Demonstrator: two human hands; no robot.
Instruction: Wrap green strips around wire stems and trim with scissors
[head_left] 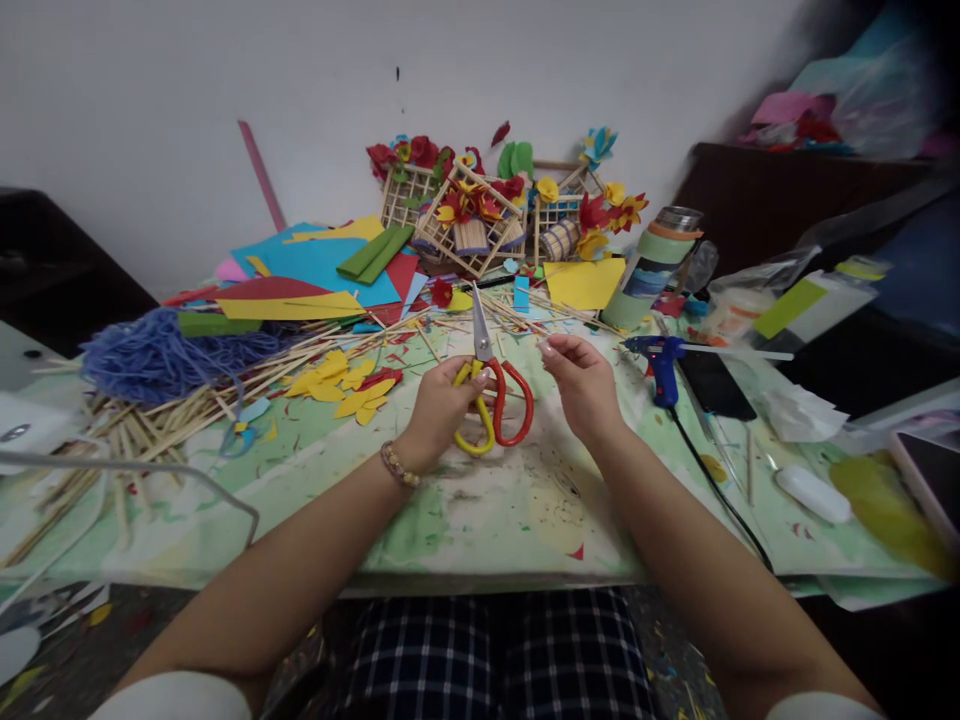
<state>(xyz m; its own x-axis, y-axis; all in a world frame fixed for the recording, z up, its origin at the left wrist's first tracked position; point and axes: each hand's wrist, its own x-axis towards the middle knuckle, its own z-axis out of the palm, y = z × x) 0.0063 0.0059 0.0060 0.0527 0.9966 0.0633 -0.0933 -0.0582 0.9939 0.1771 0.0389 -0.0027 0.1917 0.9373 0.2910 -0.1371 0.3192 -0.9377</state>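
Note:
My left hand [439, 408], with a beaded bracelet at the wrist, is closed on a pair of scissors [512, 402]. One of their handle loops is yellow and the other red; the blades look closed and point away from me. To the right, my right hand [581, 385] is raised over the table with thumb and fingertips pinched together. Anything between those fingertips is too small to make out. Yellow cut paper petals [330, 380] lie left of my left hand, and a blue glue gun [661, 368] lies right of my right hand.
Lattice stick frames with paper flowers [469, 215] stand against the wall. Blue yarn [180, 355] and thin wooden sticks [150, 430] are piled at left, near coloured paper sheets [300, 265]. A bottle [652, 268], a phone [716, 383] and a white case [813, 494] are at right.

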